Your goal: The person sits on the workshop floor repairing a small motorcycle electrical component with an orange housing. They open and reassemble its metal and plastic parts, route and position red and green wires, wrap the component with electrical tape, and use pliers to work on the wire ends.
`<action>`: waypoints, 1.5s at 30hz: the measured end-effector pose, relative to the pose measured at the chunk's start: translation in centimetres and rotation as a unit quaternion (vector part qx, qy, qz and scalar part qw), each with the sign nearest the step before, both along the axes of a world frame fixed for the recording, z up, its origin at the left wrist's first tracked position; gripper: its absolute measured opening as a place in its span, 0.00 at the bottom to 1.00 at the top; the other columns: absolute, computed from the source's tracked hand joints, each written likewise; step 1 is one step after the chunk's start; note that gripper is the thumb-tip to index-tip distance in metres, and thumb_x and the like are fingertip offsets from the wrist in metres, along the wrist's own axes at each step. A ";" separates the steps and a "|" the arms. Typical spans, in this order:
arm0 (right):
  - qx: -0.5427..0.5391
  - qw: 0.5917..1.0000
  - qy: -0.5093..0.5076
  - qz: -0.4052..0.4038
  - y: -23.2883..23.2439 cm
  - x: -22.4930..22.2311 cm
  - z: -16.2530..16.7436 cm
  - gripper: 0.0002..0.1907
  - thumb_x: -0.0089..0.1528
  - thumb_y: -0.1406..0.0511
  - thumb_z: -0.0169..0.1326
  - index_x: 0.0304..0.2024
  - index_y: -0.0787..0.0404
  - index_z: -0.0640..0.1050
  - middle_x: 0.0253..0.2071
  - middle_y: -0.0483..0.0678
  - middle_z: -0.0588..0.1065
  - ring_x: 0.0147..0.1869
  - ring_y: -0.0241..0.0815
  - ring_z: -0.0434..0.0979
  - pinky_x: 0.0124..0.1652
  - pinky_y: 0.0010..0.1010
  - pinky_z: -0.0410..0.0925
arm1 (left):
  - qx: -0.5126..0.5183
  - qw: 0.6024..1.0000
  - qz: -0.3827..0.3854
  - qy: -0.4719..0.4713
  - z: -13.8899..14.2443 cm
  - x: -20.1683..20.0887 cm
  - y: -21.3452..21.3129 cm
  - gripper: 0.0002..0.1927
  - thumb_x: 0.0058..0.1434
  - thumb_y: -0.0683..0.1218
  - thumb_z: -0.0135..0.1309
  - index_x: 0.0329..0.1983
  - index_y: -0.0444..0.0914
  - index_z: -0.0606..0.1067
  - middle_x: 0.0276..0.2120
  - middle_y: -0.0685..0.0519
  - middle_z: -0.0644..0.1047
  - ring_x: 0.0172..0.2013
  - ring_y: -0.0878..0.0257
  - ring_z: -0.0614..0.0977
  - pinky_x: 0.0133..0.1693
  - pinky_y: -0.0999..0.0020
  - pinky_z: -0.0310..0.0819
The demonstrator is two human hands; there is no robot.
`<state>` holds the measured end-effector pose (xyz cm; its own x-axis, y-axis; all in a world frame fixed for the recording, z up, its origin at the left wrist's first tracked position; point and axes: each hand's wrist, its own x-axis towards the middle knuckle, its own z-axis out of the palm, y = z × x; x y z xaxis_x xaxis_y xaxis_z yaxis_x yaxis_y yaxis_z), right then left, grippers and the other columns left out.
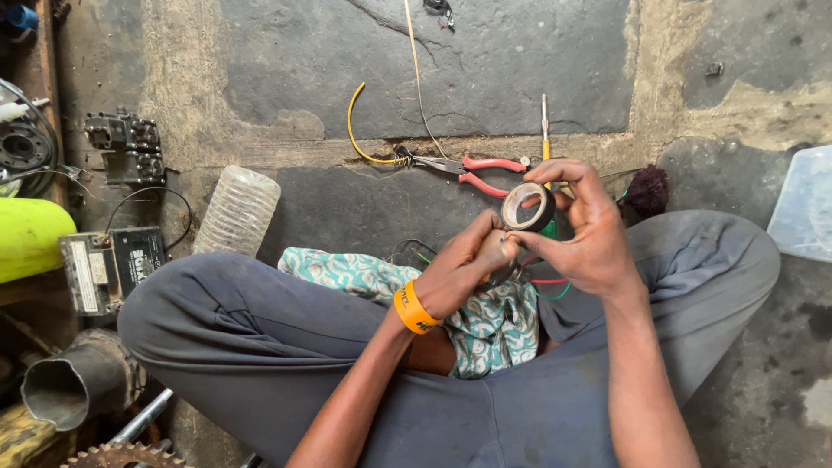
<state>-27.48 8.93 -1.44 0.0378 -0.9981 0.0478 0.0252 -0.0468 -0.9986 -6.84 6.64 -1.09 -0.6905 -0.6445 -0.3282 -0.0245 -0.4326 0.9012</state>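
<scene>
Floor, left edge: yellow-green tank (pixel 30 236), small battery (pixel 108 269), clear bottle (pixel 237 210), pipe (pixel 78 381). Lap: patterned cloth (pixel 347 273). Left hand (pixel 464 264), orange wristband (pixel 414 309), pinched shut on thin wires (pixel 546 284). Right hand (pixel 581 230) closed on tape roll (pixel 529 206), held over the lap, hands touching. Step, by my reading: taping a wire joint; next needs tape drawn taut around it. Behind: red pliers (pixel 472 169), screwdriver (pixel 545 130). Joint itself hidden by fingers.

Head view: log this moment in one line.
right hand: holds black tape roll | left hand: pinches wires | pliers: on floor
</scene>
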 end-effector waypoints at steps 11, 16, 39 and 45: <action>0.009 0.996 0.039 0.078 -0.7 -0.3 1.2 0.25 0.56 0.74 0.66 0.54 0.63 0.72 0.61 0.47 0.70 0.66 0.34 0.70 0.63 0.27 0.66 | 0.066 0.996 -0.043 0.038 -2.7 0.4 0.1 0.19 0.71 0.56 0.50 0.56 0.39 0.68 0.36 0.61 0.67 0.32 0.75 0.66 0.30 0.79 0.60; 0.150 0.982 0.047 0.105 -0.6 0.1 1.5 0.23 0.56 0.69 0.64 0.53 0.62 0.74 0.49 0.43 0.77 0.51 0.30 0.76 0.51 0.24 0.72 | 0.116 0.985 -0.008 0.130 -3.4 0.3 0.3 0.21 0.69 0.48 0.53 0.61 0.34 0.67 0.47 0.55 0.73 0.46 0.73 0.74 0.45 0.77 0.72; 0.270 0.957 0.097 0.039 -0.3 1.7 -0.1 0.22 0.60 0.65 0.63 0.54 0.60 0.71 0.36 0.42 0.77 0.37 0.30 0.78 0.35 0.25 0.74 | 0.125 0.988 0.066 0.056 -4.9 1.1 0.5 0.18 0.66 0.44 0.58 0.57 0.31 0.75 0.49 0.50 0.79 0.47 0.67 0.80 0.49 0.71 0.75; 0.173 0.974 0.143 0.007 -0.4 1.4 0.7 0.23 0.59 0.66 0.65 0.53 0.63 0.72 0.38 0.42 0.77 0.41 0.28 0.77 0.38 0.24 0.73 | 0.175 0.972 0.081 0.135 -4.7 1.5 0.0 0.24 0.65 0.38 0.54 0.65 0.29 0.71 0.54 0.49 0.79 0.52 0.64 0.80 0.54 0.71 0.73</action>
<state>-26.07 8.57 -0.75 0.0145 -0.9517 -0.3067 -0.2585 0.2928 -0.9206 -5.33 6.64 -5.79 -0.6805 -0.6337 -0.3679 0.2876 -0.6927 0.6614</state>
